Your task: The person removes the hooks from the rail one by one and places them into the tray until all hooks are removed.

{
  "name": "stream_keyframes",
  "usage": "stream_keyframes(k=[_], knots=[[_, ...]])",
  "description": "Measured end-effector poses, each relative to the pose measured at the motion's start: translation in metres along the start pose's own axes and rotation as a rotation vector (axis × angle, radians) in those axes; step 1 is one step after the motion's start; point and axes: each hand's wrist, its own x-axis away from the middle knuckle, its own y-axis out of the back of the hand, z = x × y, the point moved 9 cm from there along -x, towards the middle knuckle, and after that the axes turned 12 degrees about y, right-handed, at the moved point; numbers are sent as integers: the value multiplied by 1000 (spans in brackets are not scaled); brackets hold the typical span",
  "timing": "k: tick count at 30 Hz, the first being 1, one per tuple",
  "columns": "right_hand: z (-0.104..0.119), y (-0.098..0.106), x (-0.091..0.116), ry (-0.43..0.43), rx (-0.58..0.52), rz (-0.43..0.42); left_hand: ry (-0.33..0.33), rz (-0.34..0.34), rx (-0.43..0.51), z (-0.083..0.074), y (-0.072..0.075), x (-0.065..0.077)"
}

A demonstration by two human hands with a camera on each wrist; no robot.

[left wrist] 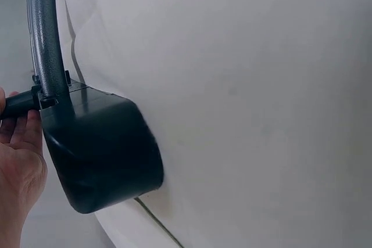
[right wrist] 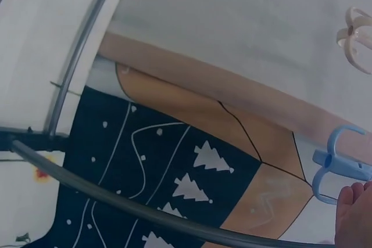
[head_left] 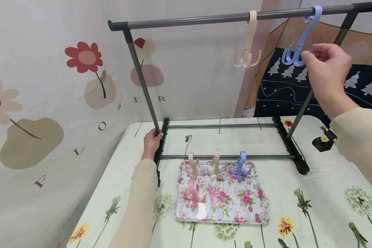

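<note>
My right hand (head_left: 330, 70) pinches a lower prong of a blue multi-prong hook (head_left: 301, 41), which hangs from the top bar of a grey metal rack (head_left: 189, 21) near its right end. In the right wrist view, fingertips meet the blue hook (right wrist: 343, 164) at the right edge. Left of it on the same bar hangs a beige hook (head_left: 249, 39). My left hand (head_left: 151, 143) grips the rack low down, where the left upright joins the black foot. The left wrist view shows that hand (left wrist: 20, 169) beside the black foot (left wrist: 104, 149), partly cut off by the frame.
On the table a floral tray (head_left: 229, 210) bears two beige hooks (head_left: 217, 165), a blue hook (head_left: 240, 167) and a pink hook (head_left: 194, 194). Two lower bars (head_left: 226, 157) join the rack's feet. A dark object (head_left: 323, 141) lies near the right sleeve. Printed curtains stand behind.
</note>
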Motion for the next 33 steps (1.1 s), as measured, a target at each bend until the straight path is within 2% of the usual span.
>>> stream_keyframes(k=[14,24,33], knots=[[5,-12,-25,-85,-64,-43,-3,-2,4,0,2,3],[-5,-14,-29,-132,-63,-74,-6,3,15,-3,1,7],[-8,-15,-30,-157,-19,-50,-7,1,12,-4,-1,8]])
